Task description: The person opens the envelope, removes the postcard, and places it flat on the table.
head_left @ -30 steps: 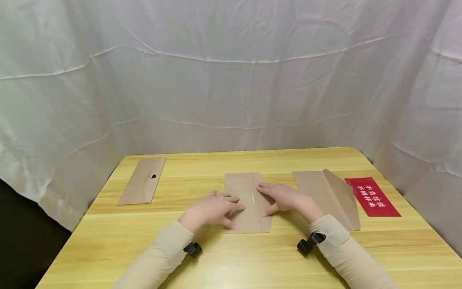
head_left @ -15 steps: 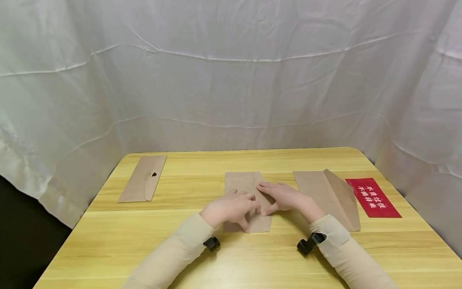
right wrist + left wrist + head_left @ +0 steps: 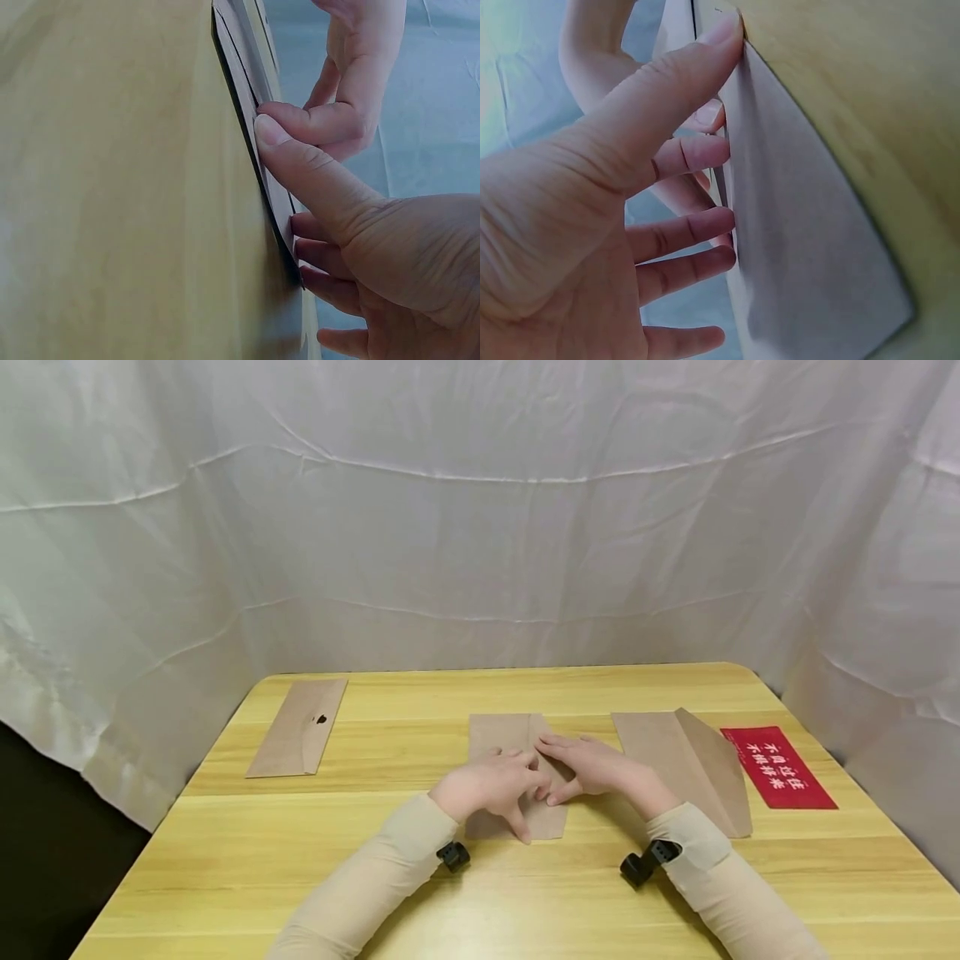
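A brown paper envelope (image 3: 495,729) lies flat at the middle of the table, its flap towards the right. My right hand (image 3: 596,766) rests on the flap, with thumb and fingertips spread on the paper. Over the envelope's middle lies my left hand (image 3: 497,783); its bent index finger touches the paper by the flap fold, close to the right thumb. In the left wrist view, the left thumb (image 3: 720,34) lies on the envelope (image 3: 795,217), well apart from the other fingertips. The right wrist view has the right thumb (image 3: 296,157) pressing on the flap edge.
A second brown envelope (image 3: 660,743), flap unfolded, lies to the right. Beyond it is a red card (image 3: 783,781) with white characters. A closed brown envelope (image 3: 288,735) with a dark mark sits at the far left of the wooden table (image 3: 225,868). White curtains (image 3: 450,543) surround it.
My left hand has slid right across the envelope, from its left part to the flap fold beside the right hand. The right hand has stayed in place on the flap.
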Tool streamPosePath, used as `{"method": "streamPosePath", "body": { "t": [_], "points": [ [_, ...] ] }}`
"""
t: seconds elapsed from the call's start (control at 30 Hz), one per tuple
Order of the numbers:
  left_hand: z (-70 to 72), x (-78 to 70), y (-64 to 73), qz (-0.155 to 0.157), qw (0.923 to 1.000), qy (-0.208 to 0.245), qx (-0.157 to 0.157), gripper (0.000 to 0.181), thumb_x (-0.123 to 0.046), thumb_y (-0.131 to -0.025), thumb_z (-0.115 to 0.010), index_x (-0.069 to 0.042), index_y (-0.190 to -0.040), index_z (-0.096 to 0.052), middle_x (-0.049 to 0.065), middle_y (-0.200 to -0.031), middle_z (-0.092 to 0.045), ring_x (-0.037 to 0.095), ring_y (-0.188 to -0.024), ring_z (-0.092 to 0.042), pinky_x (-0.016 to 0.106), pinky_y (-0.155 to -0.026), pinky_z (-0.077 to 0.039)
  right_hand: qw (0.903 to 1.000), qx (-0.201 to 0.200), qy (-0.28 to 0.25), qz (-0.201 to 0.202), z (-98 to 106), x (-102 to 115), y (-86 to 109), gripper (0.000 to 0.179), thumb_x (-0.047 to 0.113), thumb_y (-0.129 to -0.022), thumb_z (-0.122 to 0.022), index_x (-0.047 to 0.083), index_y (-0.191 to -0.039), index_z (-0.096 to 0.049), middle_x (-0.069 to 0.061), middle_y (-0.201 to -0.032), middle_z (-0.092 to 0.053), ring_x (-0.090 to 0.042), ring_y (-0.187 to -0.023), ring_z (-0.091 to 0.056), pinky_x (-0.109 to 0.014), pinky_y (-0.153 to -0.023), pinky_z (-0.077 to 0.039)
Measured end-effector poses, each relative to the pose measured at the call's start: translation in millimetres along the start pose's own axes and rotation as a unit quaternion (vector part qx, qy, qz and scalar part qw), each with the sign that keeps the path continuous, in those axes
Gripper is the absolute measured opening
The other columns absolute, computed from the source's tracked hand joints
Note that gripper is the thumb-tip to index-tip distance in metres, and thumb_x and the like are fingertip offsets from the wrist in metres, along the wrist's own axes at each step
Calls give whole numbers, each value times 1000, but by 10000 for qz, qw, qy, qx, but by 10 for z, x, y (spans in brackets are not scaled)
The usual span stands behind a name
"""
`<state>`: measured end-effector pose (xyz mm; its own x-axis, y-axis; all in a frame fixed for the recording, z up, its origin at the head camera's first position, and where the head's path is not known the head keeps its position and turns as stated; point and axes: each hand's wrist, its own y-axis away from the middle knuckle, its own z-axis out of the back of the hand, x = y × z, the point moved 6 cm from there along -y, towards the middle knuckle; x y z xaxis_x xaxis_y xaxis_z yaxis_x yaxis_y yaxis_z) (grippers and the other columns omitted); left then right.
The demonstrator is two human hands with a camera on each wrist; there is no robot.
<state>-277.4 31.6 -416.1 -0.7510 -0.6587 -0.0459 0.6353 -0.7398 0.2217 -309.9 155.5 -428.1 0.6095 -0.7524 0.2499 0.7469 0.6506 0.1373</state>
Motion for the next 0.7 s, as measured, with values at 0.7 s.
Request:
{"method": "streamPosePath", "body": {
  "t": [0.7],
  "points": [
    [55, -53, -31, -297, 9992, -16, -271, 54, -69, -67, -73, -27, -94, -52, -14, -114, -54, 16, -125, -48, 59, -113, -33, 9999, -31, 138, 82, -3, -15, -13, 95, 56, -79, -72, -1, -148, -37, -21, -155, -34, -39, -142, -36, -60, -114, -28]
  ]
}}
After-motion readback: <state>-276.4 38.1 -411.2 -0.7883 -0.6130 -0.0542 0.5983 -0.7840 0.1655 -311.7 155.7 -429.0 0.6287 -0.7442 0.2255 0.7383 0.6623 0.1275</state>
